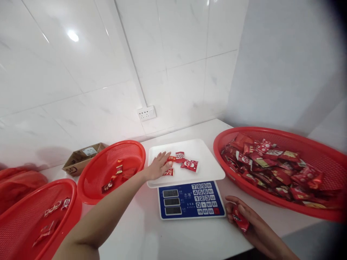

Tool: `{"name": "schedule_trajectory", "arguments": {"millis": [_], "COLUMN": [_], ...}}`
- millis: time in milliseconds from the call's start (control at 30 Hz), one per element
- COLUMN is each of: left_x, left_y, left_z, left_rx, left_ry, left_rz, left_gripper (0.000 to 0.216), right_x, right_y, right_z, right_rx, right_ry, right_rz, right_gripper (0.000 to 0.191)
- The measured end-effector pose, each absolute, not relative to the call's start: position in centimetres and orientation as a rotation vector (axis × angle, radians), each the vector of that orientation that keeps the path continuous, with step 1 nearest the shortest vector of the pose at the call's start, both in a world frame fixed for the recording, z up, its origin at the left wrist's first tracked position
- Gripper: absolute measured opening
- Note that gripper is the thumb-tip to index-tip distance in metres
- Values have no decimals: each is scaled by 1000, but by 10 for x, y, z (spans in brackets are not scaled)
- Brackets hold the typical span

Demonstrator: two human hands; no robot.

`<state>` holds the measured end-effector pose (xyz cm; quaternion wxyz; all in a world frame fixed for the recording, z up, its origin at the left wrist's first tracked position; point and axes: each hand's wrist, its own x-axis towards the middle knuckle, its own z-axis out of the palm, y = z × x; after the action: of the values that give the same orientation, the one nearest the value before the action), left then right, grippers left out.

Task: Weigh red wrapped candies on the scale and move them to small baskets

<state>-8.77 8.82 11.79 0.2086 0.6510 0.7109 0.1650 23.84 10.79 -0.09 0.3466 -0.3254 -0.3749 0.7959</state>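
Left hand point(157, 169) is out flat over the left side of the white tray point(207, 159), fingers spread pretty wide, nothing gripped that I can see. There are a few red-and-white packets point(190, 165) on the tray right by those fingertips, but I can't tell if the hand's actually touching any of them. Right hand point(251, 218) is down near the front right corner of the blue scale point(187, 200), fingers closed around one red packet point(240, 218). The tray sits on the scale, just behind the keypad, and the displays are too dim to read. Off to the right there's a big red basket point(271, 130) with a whole heap of packets point(273, 171) in it. Two more baskets are on the left: the middle one point(130, 153) just beside the tray and the near one point(16, 216) closer in, each with only a handful of packets. Behind those there's a cardboard box point(78, 160), all on a white table point(141, 231), with a socket point(146, 113) on the tiled wall.
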Motion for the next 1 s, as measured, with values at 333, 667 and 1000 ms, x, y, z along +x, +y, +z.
{"name": "schedule_trajectory", "arguments": {"millis": [333,667,1000], "left_x": [-41,-43,-78], "left_y": [121,118,31], "left_z": [113,121,146], "left_rx": [2038,2058,1897], "left_ry": [1932,1842,2019], "left_rz": [435,338,691], "left_gripper": [67,56,54], "right_x": [239,240,242], "right_y": [106,106,104], "right_z": [0,-3,-3], "right_rx": [-824,-762,-750], "right_ry": [-986,-925,-932], "right_rz": [2049,2098,2103], "right_gripper": [32,29,30]}}
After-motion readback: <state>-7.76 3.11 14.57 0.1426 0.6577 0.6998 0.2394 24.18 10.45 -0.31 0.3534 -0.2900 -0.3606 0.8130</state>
